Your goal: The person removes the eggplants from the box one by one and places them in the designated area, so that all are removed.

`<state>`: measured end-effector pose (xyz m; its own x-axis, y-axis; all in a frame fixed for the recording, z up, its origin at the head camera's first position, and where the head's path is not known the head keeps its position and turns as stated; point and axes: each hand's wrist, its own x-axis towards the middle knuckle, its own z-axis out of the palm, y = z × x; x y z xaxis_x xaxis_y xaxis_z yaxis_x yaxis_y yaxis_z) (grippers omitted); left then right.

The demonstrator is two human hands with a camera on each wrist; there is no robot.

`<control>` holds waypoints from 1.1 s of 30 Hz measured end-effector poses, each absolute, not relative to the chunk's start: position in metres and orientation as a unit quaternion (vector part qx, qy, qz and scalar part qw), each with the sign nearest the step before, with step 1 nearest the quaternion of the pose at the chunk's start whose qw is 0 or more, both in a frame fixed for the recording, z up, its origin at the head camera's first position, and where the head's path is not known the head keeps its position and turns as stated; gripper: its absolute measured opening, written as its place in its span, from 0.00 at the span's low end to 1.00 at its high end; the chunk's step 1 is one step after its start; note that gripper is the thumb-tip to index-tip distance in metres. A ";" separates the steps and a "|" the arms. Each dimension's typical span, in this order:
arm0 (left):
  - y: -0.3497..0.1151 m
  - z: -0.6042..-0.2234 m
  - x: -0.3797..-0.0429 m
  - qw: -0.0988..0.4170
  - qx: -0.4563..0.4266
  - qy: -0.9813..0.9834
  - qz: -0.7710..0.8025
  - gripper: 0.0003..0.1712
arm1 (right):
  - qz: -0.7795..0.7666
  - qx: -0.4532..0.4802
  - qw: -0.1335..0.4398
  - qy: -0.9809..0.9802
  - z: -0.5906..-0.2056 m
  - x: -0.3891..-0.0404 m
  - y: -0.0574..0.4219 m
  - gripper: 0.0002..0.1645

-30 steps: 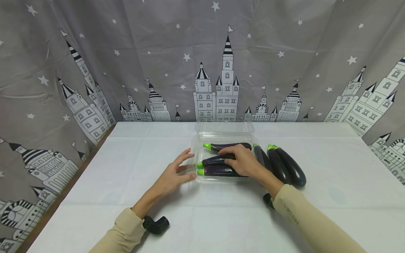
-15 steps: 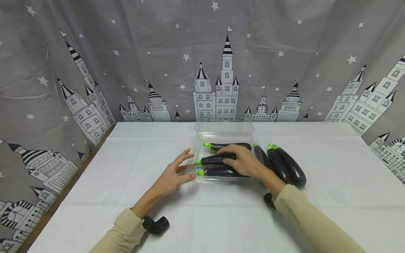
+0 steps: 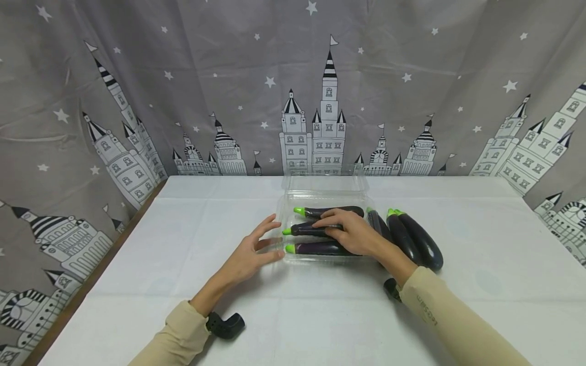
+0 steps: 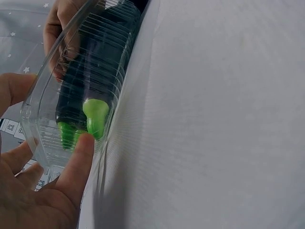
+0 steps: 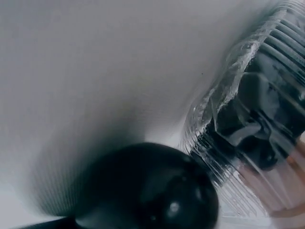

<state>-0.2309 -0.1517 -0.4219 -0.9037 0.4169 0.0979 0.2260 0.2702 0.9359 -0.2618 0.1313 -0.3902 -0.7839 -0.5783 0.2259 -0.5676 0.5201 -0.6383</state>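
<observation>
Clear plastic box (image 3: 316, 260), lid (image 3: 325, 183) open at the back. Inside, the middle eggplant (image 3: 308, 230) of three: long axis left-right, green stem pointing left, right hand (image 3: 354, 234) curled over it, gripping. Far eggplant (image 3: 317, 212) and near eggplant (image 3: 318, 248) point likewise. Left hand (image 3: 249, 258) spread, touching the box's left end. Fourth eggplant (image 3: 376, 223) by the right wall, which side I can't tell; two more eggplants (image 3: 420, 241) beyond, stems pointing away.
</observation>
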 end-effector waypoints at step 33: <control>-0.152 -0.424 -0.231 0.082 0.201 0.789 0.574 0.40 | -0.361 -0.303 -0.027 0.882 -0.374 -0.258 0.143 0.20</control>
<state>-0.2313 -0.1520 -0.4235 -0.9059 0.4113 0.1012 0.2229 0.2599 0.9395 -0.2582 0.1425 -0.3741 -0.8145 -0.5154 0.2662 -0.5542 0.5558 -0.6196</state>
